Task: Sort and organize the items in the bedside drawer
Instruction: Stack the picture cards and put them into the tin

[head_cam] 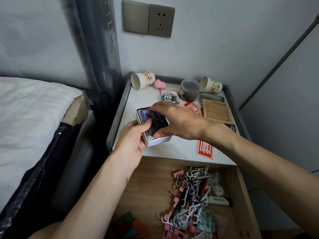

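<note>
While the drawer (pixel 150 178) stood pulled open below, the person worked above it on the bedside surface (pixel 131 100). The left hand (pixel 133 137) gripped the near corner of a small white box (pixel 158 141), thumb hooked over its rim, steadying it on the surface. The right hand (pixel 174 121) reached over the box from the other side, its fingers curled round a clump of purple pieces (pixel 155 116) sitting inside; what the pieces were could not be made out.

Judging by the layout, the sorting was only partly done. A wooden tray (pixel 216 110), two paper cups (pixel 142 80) lying on their sides, a lidded jar (pixel 189 89) and some red stickers (pixel 204 149) were set out on the surface, seemingly ready as containers or already removed. Most of the job looked unfinished: the drawer held a tangled heap of white floss picks (pixel 195 173), hair ties (pixel 183 182), pink foam pieces (pixel 174 233) and a lighter (pixel 219 200), all mixed together and not yet separated by kind.
</note>
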The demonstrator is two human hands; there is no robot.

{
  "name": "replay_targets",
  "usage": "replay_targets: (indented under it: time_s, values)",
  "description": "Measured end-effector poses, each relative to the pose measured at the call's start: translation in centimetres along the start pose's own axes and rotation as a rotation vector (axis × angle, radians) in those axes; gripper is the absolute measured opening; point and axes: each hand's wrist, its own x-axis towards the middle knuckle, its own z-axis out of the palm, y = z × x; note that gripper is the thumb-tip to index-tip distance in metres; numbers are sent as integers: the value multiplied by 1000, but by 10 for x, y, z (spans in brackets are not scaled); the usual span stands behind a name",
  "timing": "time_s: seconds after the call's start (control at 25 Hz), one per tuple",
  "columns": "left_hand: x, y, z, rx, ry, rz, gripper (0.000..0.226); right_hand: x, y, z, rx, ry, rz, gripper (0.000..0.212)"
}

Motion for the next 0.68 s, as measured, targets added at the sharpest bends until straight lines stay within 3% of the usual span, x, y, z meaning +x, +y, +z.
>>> replay_targets:
  time_s: [0.08,0.16,0.24,0.28,0.4,0.52,0.68]
  values:
    - [4,0,5,-25,18,12,29,-2,8,2,87,43,5,64]
    - [8,1,11,-52,48,28,30,-1,34,3,215,255,57,47]
    - [11,2,15,-66,63,30,31,1,78,4,230,482,254,29]
    - [13,2,15,-69,63,22,32,3,105,4,186,512,396,26]
    - [18,2,12,-73,63,-1,37,3,177,6,-8,365,669,32]
    - [22,4,9,-80,57,8,38,2,205,12,-118,232,728,43]
    - [23,2,11,-85,51,-5,36,2,204,26,-185,246,687,46]
